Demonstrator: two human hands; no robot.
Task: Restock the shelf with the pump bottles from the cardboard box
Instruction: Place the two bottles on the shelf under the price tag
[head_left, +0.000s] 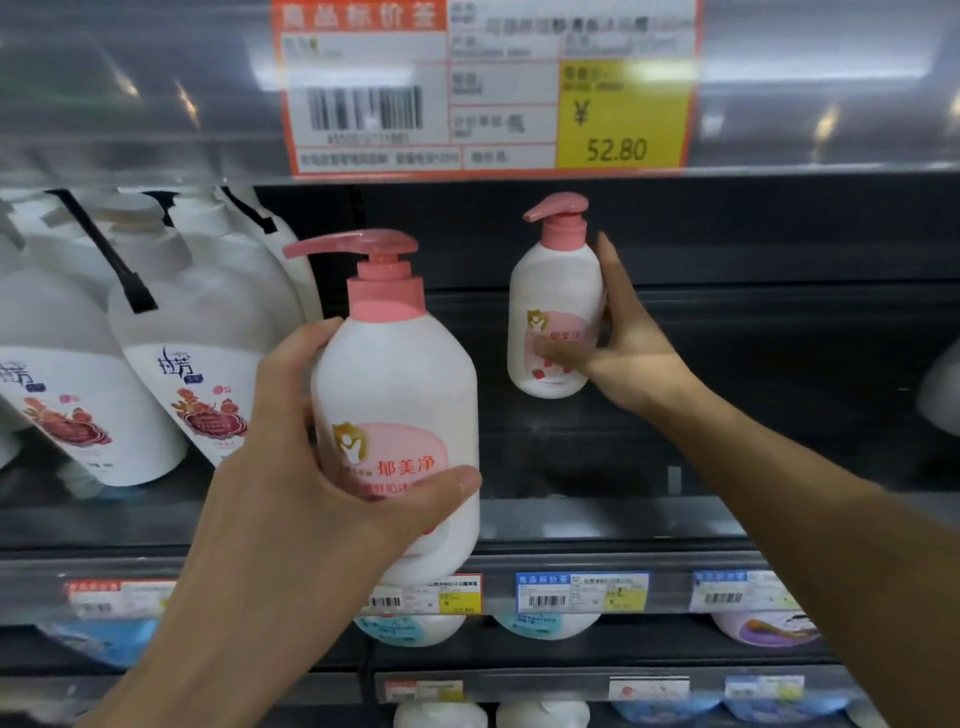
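Two white pump bottles with pink pumps and pink labels are in view. My left hand (311, 467) grips the near pump bottle (397, 395) around its lower body, holding it upright in front of the shelf edge. My right hand (618, 338) reaches deep into the dark shelf (701, 415) and wraps around the far pump bottle (553, 306), thumb across its label, fingers behind it. Whether that far bottle rests on the shelf floor or hangs above it is unclear. The cardboard box is out of sight.
Large white bottles with black handles and red flower labels (197, 353) fill the shelf's left side. An orange price tag reading 52.80 (488, 88) hangs on the rail above. Small price labels (582, 592) line the rail below, over rows of other bottles. A white blurred object (940, 395) sits at the far right.
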